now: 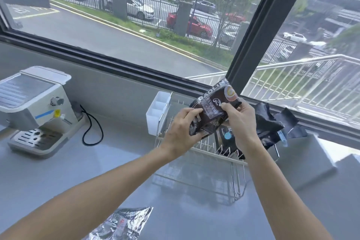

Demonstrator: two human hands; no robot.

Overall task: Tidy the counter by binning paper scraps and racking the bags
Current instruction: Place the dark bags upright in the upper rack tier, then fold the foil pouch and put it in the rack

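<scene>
I hold a dark brown coffee bag (214, 107) with white lettering above the wire rack (196, 148). My left hand (183, 128) grips its lower left end, and my right hand (240, 121) pinches its right side. Two dark bags stand in the rack's right half: one with a blue dot (226, 138) and a crumpled black one (270, 122). A silver foil bag (120, 224) lies on the counter at the near edge, below my left forearm.
A white divided holder (157, 111) hangs on the rack's left side. A cream espresso machine (35, 107) with a black cord (91, 126) sits at the left. The grey counter (120, 158) runs along a large window; a raised grey block (303, 161) is at the right.
</scene>
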